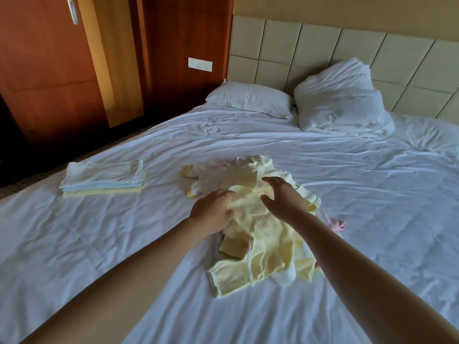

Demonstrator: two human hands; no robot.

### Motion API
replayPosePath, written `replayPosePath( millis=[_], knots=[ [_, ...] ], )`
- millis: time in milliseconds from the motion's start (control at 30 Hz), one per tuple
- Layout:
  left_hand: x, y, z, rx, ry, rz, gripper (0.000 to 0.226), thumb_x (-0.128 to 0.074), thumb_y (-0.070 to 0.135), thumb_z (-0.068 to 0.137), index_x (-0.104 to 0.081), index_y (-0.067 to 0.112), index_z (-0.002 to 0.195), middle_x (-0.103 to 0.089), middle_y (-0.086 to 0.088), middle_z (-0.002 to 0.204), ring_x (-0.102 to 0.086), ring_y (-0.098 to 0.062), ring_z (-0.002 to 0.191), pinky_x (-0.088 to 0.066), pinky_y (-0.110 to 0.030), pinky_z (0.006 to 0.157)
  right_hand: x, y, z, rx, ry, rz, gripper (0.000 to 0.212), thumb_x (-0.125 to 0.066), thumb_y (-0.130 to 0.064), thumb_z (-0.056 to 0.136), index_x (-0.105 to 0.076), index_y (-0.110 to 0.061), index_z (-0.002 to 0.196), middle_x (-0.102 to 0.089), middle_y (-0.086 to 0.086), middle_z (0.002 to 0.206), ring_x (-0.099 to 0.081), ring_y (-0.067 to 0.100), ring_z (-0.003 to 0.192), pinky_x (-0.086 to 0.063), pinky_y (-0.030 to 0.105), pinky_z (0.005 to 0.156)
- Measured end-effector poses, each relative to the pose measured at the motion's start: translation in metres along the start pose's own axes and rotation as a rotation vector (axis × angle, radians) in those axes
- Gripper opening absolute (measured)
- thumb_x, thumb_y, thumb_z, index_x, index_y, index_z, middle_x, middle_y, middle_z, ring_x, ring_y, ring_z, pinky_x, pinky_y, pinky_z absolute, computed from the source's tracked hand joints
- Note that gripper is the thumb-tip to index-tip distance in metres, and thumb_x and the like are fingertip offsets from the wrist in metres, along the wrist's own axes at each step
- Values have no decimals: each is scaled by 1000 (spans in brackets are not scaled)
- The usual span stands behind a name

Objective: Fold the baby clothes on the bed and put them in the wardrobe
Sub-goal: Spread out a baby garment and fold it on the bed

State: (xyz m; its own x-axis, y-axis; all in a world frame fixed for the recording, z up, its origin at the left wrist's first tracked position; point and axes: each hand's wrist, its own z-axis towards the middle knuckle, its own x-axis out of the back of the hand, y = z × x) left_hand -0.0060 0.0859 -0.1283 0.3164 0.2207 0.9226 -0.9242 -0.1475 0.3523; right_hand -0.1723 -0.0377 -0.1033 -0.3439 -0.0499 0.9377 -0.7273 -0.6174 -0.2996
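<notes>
A loose heap of pale yellow and white baby clothes [263, 247] lies in the middle of the bed [347, 232]. My left hand [213, 209] grips the left edge of the top yellow garment with curled fingers. My right hand [285, 197] hovers over the heap with its fingers spread and relaxed, holding nothing. A small pink piece [335, 224] pokes out from under the heap on the right. A neat stack of folded baby clothes [104, 178], white, blue and yellow, sits near the bed's left edge. The wooden wardrobe [49, 70] stands beyond the bed at the far left, doors closed.
Two white pillows [250, 99] [340, 98] lie against the padded headboard [323, 50]. A white switch plate [200, 64] is on the wooden wall panel. A dark gap of floor runs between the bed's left side and the wardrobe.
</notes>
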Motion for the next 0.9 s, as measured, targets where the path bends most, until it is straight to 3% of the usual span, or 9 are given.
replayPosePath(
  millis=[167,267,333,433,533,667,767,900],
  knots=[
    [-34,-12,26,48,55,-43,58,-56,37,94,-37,19,146,-41,0,146,-46,-19,128,-45,-35,92,-23,22,40,-134,7,12,69,-60,-33,88,-30,-20,149,-43,5,147,-42,26,133,-46,41,98],
    [-62,-12,22,32,196,-33,49,-60,51,84,-53,15,115,-53,0,116,-55,-20,104,-46,-33,77,-37,32,37,-173,33,7,57,-58,-37,89,-42,-18,141,-52,7,136,-46,28,125,-43,39,94],
    [-80,-8,12,9,275,-16,50,-56,66,76,-54,19,89,-55,5,93,-56,-16,85,-44,-31,66,-44,37,28,-158,95,18,48,-54,-36,92,-49,-19,136,-55,6,130,-46,27,123,-41,38,92],
    [-95,6,-11,39,113,80,59,-49,81,67,-62,24,74,-57,13,86,-57,-7,78,-47,-28,70,-42,38,14,-118,148,7,40,-47,-30,96,-54,-22,135,-57,4,126,-48,25,121,-43,36,87],
    [-99,15,-28,11,16,105,42,-59,62,80,-67,21,78,-60,8,92,-60,-13,84,-44,-26,72,-29,34,-1,-67,166,-28,35,-46,-23,96,-61,-22,127,-63,3,118,-51,26,115,-44,35,82],
    [-65,31,-39,7,117,-106,21,-54,41,95,-64,22,95,-67,4,96,-64,-21,88,-44,-31,71,4,23,-28,-85,126,69,25,-45,-20,93,-66,-20,105,-69,6,98,-62,32,97,-47,36,72],
    [-20,51,-52,-1,192,-256,16,-48,35,99,-57,21,101,-66,2,89,-62,-25,85,-44,-35,68,34,11,-54,-75,96,188,17,-48,-15,93,-63,-19,87,-59,2,79,-58,29,83,-34,31,64],
    [37,83,-78,-34,334,-343,18,-46,37,100,-54,21,105,-63,6,85,-60,-20,79,-44,-33,67,77,-6,-89,-101,107,353,19,-51,-8,89,-69,-8,83,-56,3,73,-52,21,75,-34,30,62]
  ],
)
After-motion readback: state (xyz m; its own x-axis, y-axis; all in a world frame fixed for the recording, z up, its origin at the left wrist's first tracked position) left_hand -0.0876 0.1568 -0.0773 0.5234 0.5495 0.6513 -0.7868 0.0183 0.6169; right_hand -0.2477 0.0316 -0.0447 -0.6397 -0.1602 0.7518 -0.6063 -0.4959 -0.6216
